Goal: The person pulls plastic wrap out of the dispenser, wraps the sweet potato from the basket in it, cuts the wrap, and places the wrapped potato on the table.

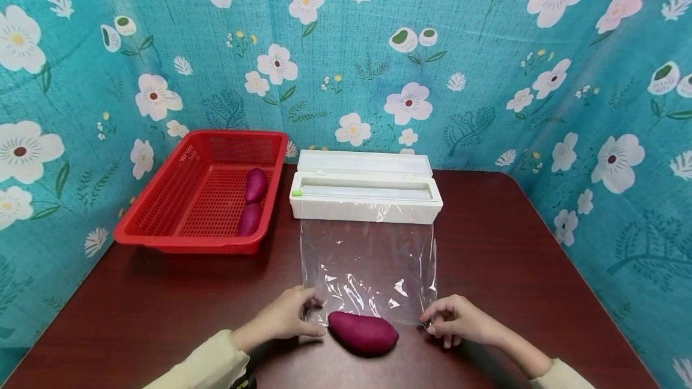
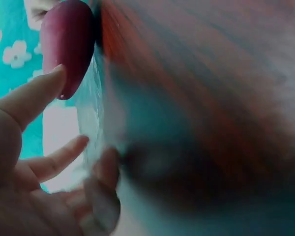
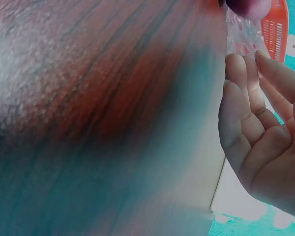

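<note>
A purple sweet potato [image 1: 363, 334] lies on the table at the near edge of a clear plastic film [image 1: 362, 281], which stretches from a white box [image 1: 367, 210]. My left hand [image 1: 289, 317] is at the film's left near corner, thumb and fingers apart, the thumb close to the sweet potato's left end. In the left wrist view, the left hand [image 2: 54, 157] has a fingertip over the end of the sweet potato [image 2: 69, 39]. With thumb and forefinger, my right hand [image 1: 462, 321] pinches the film's right near corner; its other fingers curl in the right wrist view [image 3: 265, 123].
A red plastic basket [image 1: 189, 244] stands at the left with two purple sweet potatoes [image 1: 256, 185] in it. The white box has its lid [image 1: 364, 162] raised at the back. A blue floral cloth [image 1: 346, 47] hangs behind and beside the dark table [image 1: 486, 245].
</note>
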Tool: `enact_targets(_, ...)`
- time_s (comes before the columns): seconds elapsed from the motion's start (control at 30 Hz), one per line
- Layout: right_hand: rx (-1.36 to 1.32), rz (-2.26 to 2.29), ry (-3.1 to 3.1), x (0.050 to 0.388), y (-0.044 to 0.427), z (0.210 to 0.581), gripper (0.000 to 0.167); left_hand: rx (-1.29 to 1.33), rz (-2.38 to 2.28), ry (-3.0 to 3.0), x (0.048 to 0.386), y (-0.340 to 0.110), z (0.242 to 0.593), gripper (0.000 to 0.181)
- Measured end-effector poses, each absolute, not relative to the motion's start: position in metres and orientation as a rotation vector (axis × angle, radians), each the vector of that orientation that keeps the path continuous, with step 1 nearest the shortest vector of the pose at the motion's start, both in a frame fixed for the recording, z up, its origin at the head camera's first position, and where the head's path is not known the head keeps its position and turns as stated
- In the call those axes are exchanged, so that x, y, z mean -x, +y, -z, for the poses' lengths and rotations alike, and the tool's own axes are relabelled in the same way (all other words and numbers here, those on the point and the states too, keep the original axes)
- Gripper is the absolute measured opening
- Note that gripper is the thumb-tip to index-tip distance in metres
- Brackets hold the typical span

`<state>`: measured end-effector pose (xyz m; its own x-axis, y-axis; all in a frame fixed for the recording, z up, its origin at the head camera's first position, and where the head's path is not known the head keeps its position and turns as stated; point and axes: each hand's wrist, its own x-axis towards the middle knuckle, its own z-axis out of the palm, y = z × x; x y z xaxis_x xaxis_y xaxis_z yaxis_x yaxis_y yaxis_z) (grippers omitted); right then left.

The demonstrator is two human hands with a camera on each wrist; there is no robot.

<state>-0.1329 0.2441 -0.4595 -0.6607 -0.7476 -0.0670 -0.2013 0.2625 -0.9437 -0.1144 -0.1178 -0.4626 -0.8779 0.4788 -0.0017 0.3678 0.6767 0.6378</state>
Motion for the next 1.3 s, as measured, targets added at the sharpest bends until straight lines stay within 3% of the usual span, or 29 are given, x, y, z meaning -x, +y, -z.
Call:
enact_targets(0.13,0.852,1.397,2.033,0.133,0.243,0.461,0.016,-0.714,-0.692,2.979,0.11,-0.11,0.453,0.082)
enact_targets(0.23,0.838,1.397,2.031,0.134,0.244,0.461,0.016,-0.838,-0.617,3.131,0.11,-0.102,0.444,0.095)
enact_targets(0.47,0.829,1.398,2.009,0.136,0.244,0.46,0.016,-1.241,-0.809,2.787,0.125,-0.084,0.438,0.067)
enact_targets(0.93,0.811,1.414,1.927,0.137,0.246,0.468,0.018,-1.088,-1.001,2.261,0.147,-0.072,0.451,0.039)
enact_targets(1.3,0.797,1.414,1.909,0.138,0.248,0.47,0.019,-1.128,-1.1,2.404,0.163,-0.073,0.453,0.028)
